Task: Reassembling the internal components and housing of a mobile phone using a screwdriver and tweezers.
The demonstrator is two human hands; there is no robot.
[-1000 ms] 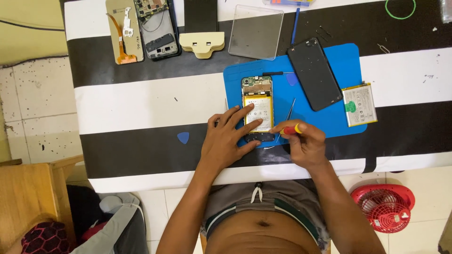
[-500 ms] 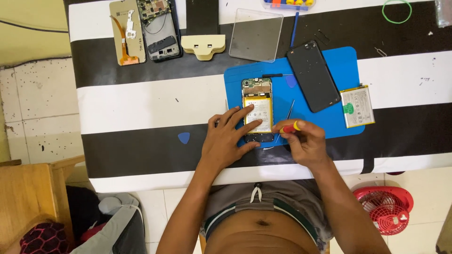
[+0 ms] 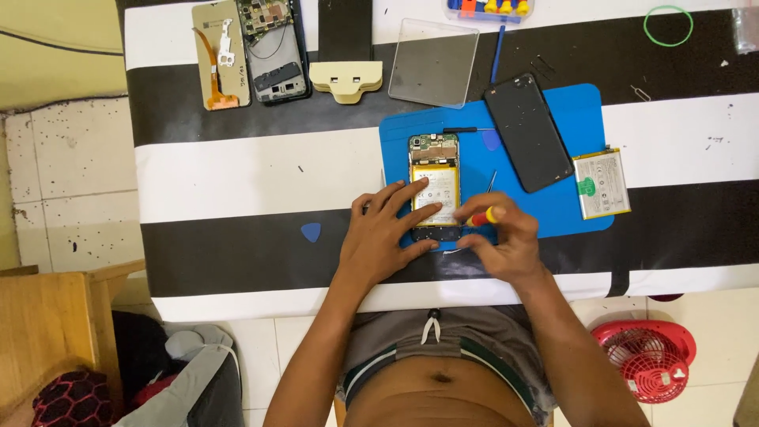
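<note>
An opened phone (image 3: 434, 187) with its battery showing lies on a blue mat (image 3: 581, 126) on the black-and-white striped table. My left hand (image 3: 387, 232) rests flat beside it, fingers spread, fingertips pressing on the phone's left and lower edge. My right hand (image 3: 504, 239) grips a small red-and-yellow screwdriver (image 3: 482, 217) at the phone's lower right corner. A black screen panel (image 3: 528, 131) lies on the mat to the right, and a loose battery (image 3: 602, 183) sits at the mat's right edge.
A second dismantled phone (image 3: 271, 49) and a tan back cover (image 3: 219, 54) lie at the table's far left. A clear plastic lid (image 3: 433, 62), beige holder (image 3: 345, 77), blue pick (image 3: 311, 232) and green ring (image 3: 667, 25) sit around. A red fan (image 3: 648, 357) stands on the floor.
Both hands stay at the phone's lower end; the right hand has shifted slightly with the screwdriver. The view has drifted a little.
</note>
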